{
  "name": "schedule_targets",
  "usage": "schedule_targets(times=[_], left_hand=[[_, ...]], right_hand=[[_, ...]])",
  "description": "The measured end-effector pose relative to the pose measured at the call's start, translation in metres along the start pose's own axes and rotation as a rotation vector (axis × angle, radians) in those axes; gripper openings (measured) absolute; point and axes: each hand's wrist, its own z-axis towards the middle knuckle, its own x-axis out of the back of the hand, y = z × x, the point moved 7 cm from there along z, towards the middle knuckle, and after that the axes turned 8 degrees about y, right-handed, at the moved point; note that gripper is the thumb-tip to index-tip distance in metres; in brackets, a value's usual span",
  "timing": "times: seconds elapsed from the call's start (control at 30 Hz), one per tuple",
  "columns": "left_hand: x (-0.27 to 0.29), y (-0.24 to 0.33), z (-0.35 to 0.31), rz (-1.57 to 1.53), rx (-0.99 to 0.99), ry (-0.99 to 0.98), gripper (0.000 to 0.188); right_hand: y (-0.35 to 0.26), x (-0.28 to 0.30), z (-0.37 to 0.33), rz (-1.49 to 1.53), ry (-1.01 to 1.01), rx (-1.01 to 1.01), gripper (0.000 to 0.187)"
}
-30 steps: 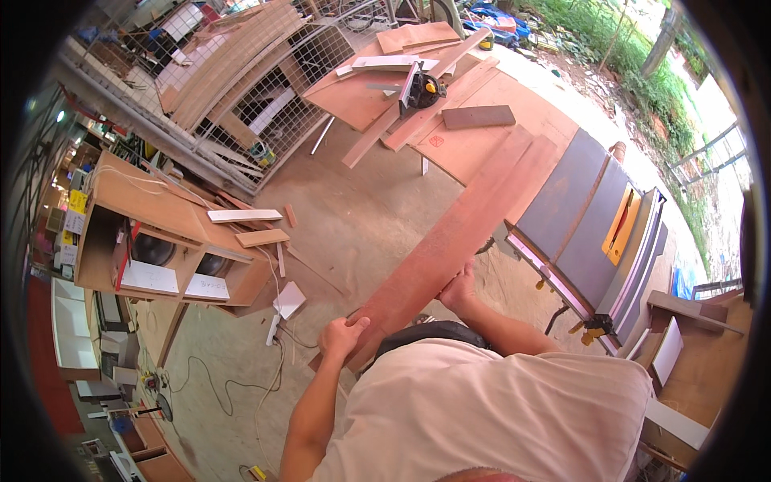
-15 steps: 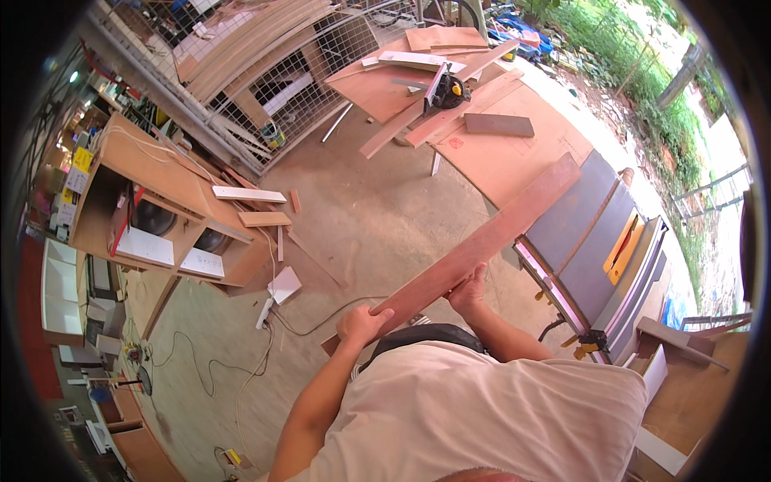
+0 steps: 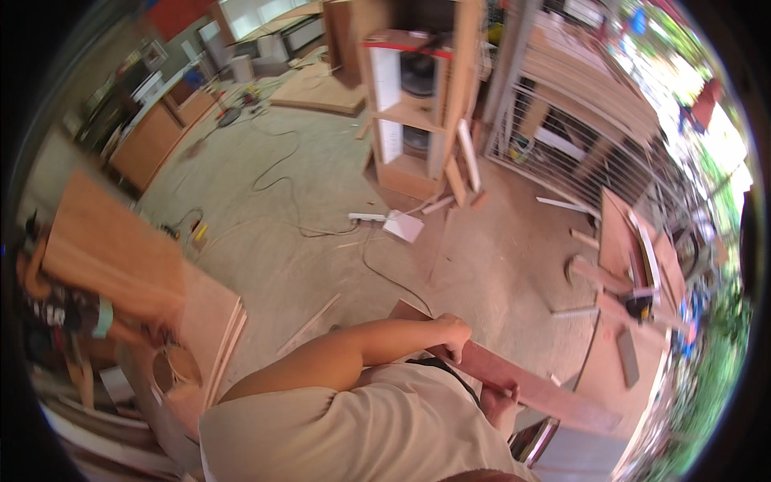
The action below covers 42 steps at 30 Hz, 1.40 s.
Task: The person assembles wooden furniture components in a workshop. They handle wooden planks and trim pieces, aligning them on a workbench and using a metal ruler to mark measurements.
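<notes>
Head view — both hands closed on the long reddish board (image 3: pixel 530 386): left hand (image 3: pixel 451 333) on top, right hand (image 3: pixel 499 399) beneath.

Both hands grip a reddish plank (image 3: pixel 514 377) at five o'clock: left hand (image 3: pixel 452 333) above, right hand (image 3: pixel 499 399) below; cabinet (image 3: pixel 414 104) at twelve.

A tall open plywood cabinet (image 3: pixel 418 104) stands on the dusty concrete floor (image 3: pixel 498 265), with a black cable (image 3: pixel 281 173) snaking across it. A white square offcut (image 3: pixel 403 226) lies near the cabinet. Stacked plywood sheets (image 3: pixel 210 341) lean at left; a wire mesh rack (image 3: pixel 562 153) stands at right.
</notes>
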Motion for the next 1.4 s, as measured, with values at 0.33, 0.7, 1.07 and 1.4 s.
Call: schedule_targets(times=[0.33, 0.7, 1.07, 1.4], left_hand=[[0.053, -0.105, -0.127, -0.091, -0.135, 0.851, 0.054], [0.115, -0.271, -0.361, -0.166, 0.246, 1.476, 0.063], [0.116, -0.447, -0.561, -0.343, 0.658, 1.65, 0.065], [0.116, -0.652, -0.673, -0.712, 1.287, 1.75, 0.046]], right_hand=[[0.102, -0.205, -0.051, -0.429, -0.743, 0.033, 0.061], [0.368, -0.419, -0.124, -0.529, -1.111, -0.065, 0.063], [0.728, -0.487, -0.173, -0.656, -1.312, -0.437, 0.057], [1.065, -0.562, -0.163, -1.147, -1.667, -0.639, 0.075]])
